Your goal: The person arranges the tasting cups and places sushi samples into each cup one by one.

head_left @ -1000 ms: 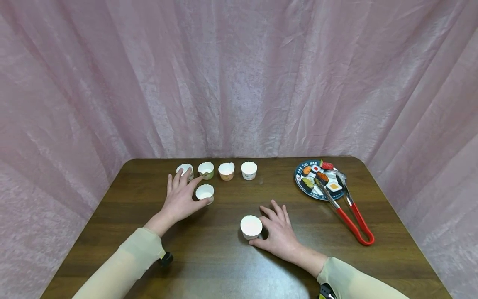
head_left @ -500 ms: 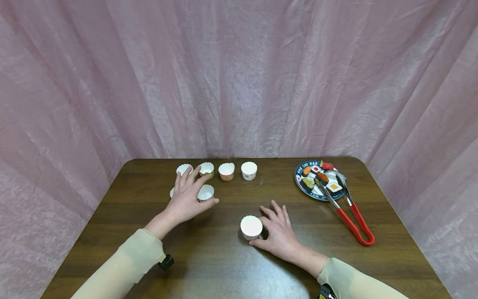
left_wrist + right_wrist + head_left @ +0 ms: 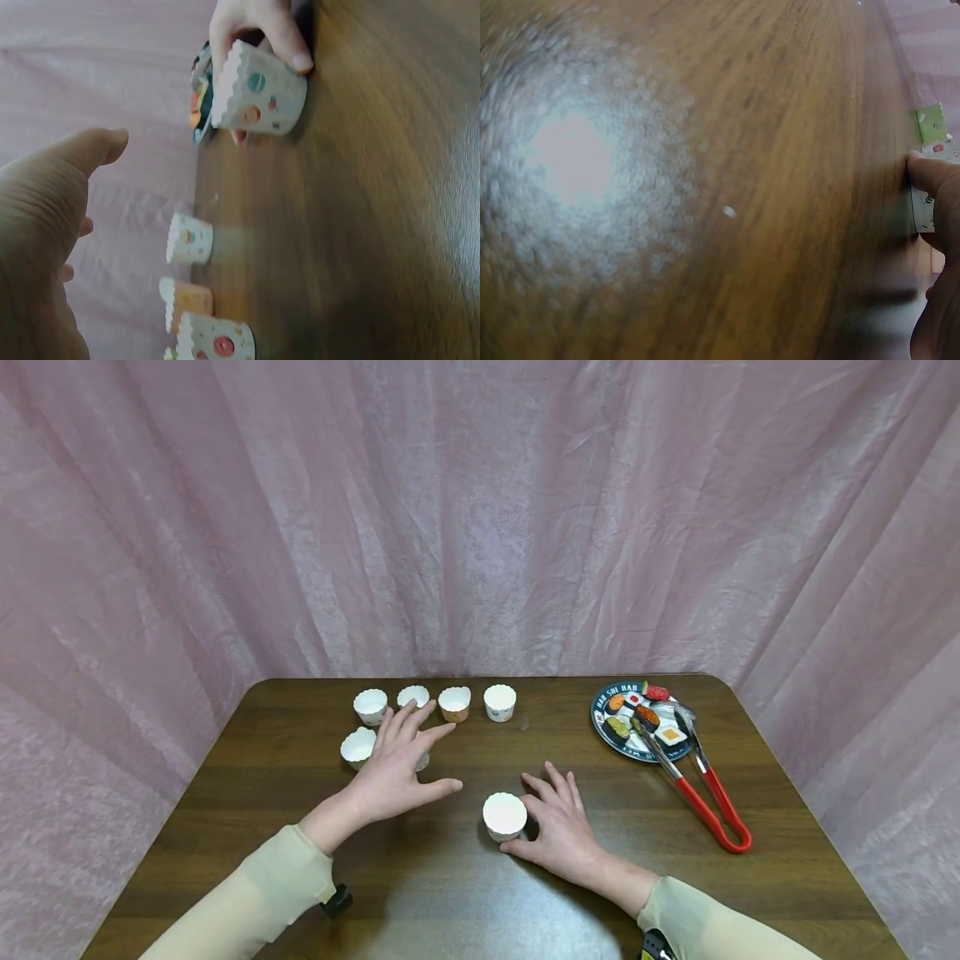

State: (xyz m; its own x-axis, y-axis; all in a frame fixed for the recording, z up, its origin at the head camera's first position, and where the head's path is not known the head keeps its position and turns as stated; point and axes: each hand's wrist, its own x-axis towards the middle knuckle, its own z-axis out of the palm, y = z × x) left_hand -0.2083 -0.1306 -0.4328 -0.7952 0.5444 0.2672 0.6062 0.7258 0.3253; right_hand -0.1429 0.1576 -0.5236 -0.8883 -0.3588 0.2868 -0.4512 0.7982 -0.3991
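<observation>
My right hand (image 3: 562,839) holds a white paper baking cup (image 3: 505,817) upright on the table, thumb and index finger on its side. In the left wrist view this baking cup (image 3: 270,94) shows a small printed pattern and a scalloped rim. My left hand (image 3: 393,777) is above the table with fingers spread, holding nothing. Beneath it a cup with a donut print (image 3: 221,341) is mostly hidden in the head view. Another cup (image 3: 358,747) stands just left of the left hand. The right wrist view shows only part of the right hand (image 3: 937,247) at its edge.
Along the back stand more baking cups: a white one (image 3: 371,705), one partly behind my left fingers (image 3: 413,694), an orange one (image 3: 454,703) and a patterned one (image 3: 500,702). Red-handled tongs (image 3: 712,810) lie across a plate (image 3: 600,727) of toy sushi. A pink curtain (image 3: 480,527) hangs behind.
My left hand has let go of the middle-row cup and moved right and toward me, its fingers spreading. The cup left of it is now uncovered. The right hand has stayed still.
</observation>
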